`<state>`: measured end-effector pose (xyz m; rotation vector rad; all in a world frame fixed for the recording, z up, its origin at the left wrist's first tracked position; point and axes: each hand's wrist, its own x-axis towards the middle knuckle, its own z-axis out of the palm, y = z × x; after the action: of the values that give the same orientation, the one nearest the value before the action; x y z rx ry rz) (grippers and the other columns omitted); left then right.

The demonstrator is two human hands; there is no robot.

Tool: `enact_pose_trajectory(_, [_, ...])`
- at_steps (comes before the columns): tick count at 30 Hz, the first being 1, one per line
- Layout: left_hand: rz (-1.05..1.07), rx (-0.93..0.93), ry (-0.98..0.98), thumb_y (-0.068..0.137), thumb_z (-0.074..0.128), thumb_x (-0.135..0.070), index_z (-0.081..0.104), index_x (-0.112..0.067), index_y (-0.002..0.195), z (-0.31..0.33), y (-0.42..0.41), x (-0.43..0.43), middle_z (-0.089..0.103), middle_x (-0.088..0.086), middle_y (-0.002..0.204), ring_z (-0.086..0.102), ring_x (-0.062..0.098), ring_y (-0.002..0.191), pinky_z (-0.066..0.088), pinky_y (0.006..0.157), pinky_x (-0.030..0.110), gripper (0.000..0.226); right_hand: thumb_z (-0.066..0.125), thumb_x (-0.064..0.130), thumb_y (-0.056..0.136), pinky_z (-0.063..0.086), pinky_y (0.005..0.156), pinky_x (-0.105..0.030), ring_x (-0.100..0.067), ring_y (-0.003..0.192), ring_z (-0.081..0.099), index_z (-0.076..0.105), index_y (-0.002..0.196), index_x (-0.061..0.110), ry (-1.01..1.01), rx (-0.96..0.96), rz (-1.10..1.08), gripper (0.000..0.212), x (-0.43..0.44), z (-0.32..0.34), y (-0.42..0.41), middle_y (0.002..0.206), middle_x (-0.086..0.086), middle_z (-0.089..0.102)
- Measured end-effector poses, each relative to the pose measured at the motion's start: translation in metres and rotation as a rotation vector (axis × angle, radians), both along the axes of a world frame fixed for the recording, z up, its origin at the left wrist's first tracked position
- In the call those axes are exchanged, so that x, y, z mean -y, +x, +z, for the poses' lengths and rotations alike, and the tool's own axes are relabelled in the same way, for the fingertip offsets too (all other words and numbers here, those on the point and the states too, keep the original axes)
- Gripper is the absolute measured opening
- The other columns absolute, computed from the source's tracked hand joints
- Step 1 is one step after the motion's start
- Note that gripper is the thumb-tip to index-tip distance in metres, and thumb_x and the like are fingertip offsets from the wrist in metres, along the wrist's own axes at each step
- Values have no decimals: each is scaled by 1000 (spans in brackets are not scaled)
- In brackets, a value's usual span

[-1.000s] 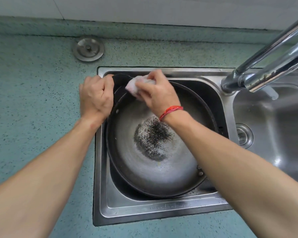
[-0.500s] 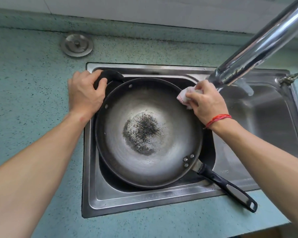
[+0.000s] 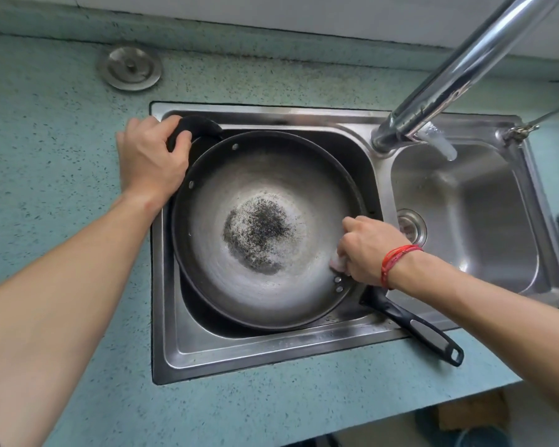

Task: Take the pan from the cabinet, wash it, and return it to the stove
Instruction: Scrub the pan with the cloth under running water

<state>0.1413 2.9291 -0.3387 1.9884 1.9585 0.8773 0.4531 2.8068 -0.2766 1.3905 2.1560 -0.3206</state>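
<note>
Head view: fingers [image 3: 162,122] of the left hand [image 3: 149,159] curl round the short black grip [image 3: 197,125] on the pan's [image 3: 259,227] far rim. The right hand [image 3: 368,250] has its fingers [image 3: 352,229] bunched over a pale cloth [image 3: 338,265], pressing it to the pan's inner wall beside the rivets [image 3: 338,284]. The pan sits in the left basin of the steel sink [image 3: 271,356], its long handle [image 3: 413,327] reaching out over the countertop [image 3: 62,108].

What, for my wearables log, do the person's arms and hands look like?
The left forearm and right forearm are bare, with no sleeves over them. The left hand shows no glove, ring or watch. The right hand is ungloved too, and its wrist carries a red string bracelet of several thin strands.
</note>
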Motion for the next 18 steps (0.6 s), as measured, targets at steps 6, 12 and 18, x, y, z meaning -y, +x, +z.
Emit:
enact_pose_trajectory(6, [10,-13,-9,93,48,-33,63,-8,86,0,0,-1,46,4,69,45,29,79,34,73,39,30,37,41,79,46,77,-29,-27,90,63,73,96,23,-249,-215,-13,44,23,-4,-24,98,-3,62])
enact_pose_trajectory(12, [12,-27,-6,93,49,-33,65,-9,86,-2,-1,-3,45,3,68,47,30,78,35,72,39,29,57,27,84,37,73,-24,-20,86,58,59,105,25,-342,-614,-119,22,42,-32,-71,94,-2,62])
enact_pose_trajectory(18, [22,-22,-9,93,51,-33,67,-10,88,-2,-1,-4,50,7,68,48,30,78,37,71,40,29,67,17,81,37,70,-21,-12,74,46,62,96,19,-152,-960,-203,17,17,-61,-143,89,6,50])
